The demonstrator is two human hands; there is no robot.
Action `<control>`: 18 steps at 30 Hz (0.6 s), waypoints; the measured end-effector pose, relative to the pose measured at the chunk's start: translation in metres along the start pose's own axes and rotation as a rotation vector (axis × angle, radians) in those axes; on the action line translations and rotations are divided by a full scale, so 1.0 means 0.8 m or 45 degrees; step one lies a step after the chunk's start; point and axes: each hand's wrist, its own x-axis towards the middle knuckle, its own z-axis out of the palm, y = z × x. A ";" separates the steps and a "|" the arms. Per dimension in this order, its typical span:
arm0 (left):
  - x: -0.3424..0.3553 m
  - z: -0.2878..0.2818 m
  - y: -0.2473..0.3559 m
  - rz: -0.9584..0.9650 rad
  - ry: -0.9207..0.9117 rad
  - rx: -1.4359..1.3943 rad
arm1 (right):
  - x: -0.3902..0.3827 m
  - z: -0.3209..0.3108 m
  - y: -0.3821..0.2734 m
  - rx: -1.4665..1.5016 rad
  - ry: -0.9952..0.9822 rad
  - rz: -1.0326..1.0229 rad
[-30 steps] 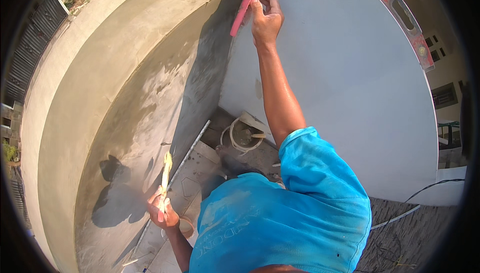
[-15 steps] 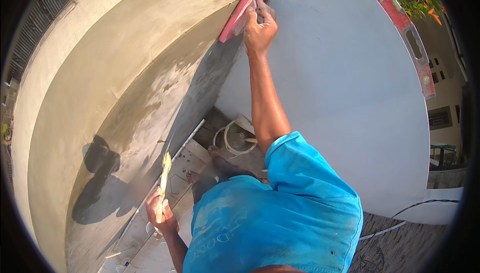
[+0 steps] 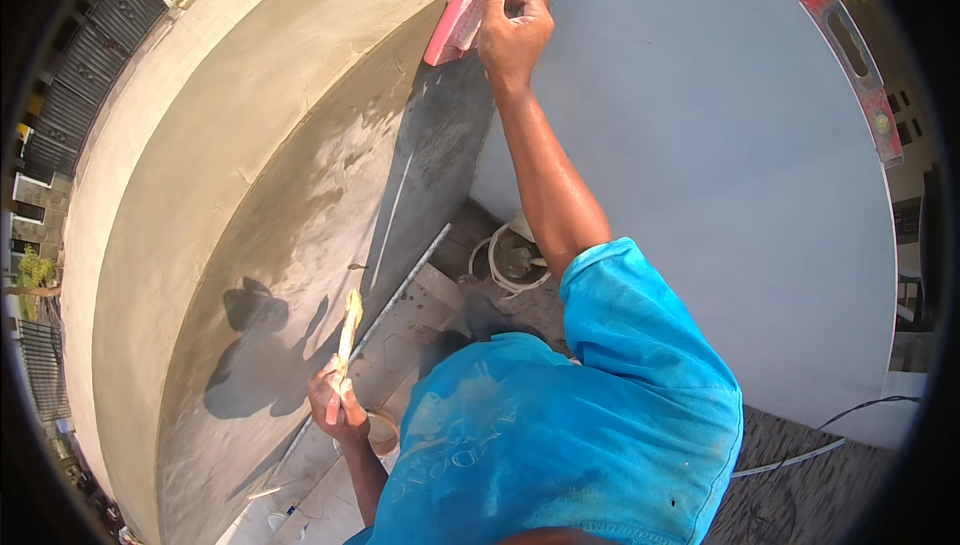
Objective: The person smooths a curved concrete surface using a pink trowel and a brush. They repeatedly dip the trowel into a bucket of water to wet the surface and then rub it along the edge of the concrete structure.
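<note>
High in front of me, my right hand (image 3: 517,35) grips a pink-red plastering float (image 3: 460,17) by its back. The float lies against the grey plastered wall (image 3: 290,215), close to the corner with the pale smooth wall (image 3: 700,165). Lower left, my left hand (image 3: 336,400) is wrapped round the handle of a brush (image 3: 350,330) with yellowish bristles pointing up. The brush is held apart from the plaster, above the tiled ledge. Its grip is partly hidden by my fingers.
A bucket (image 3: 517,259) stands on the floor in the corner, and a round container (image 3: 383,432) shows behind my left wrist. A pale strip (image 3: 400,290) runs along the wall's foot. A red spirit level (image 3: 848,40) rests along the pale wall's edge. A black cable (image 3: 865,405) hangs lower right.
My right hand has slid the float a little left, away from the corner. The whole view has shifted, and my left hand still holds the brush.
</note>
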 end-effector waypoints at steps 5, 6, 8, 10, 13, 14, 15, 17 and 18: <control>0.005 0.005 0.017 -0.098 -0.039 0.100 | -0.190 0.047 -0.119 0.181 -0.337 -0.291; 0.010 -0.001 0.022 -0.062 -0.097 0.148 | -0.193 0.041 -0.122 0.119 -0.434 -0.399; 0.002 -0.004 0.024 -0.058 -0.034 0.114 | -0.155 0.033 -0.092 0.074 -0.317 -0.332; -0.009 -0.007 0.013 -0.080 0.018 0.125 | -0.075 0.022 -0.032 -0.061 -0.140 -0.253; -0.010 -0.011 0.017 -0.099 0.035 0.181 | 0.019 -0.005 0.066 -0.273 0.191 -0.113; -0.010 -0.011 0.012 -0.104 0.036 0.140 | 0.033 -0.012 0.072 -0.143 0.167 0.100; -0.019 -0.011 0.008 -0.110 0.074 0.114 | 0.043 -0.006 0.066 0.024 0.123 0.312; -0.012 -0.001 0.007 -0.113 0.043 0.098 | -0.066 0.030 -0.029 0.043 0.062 0.034; -0.001 -0.003 0.014 -0.114 -0.004 0.146 | -0.119 0.037 -0.071 0.100 -0.100 -0.051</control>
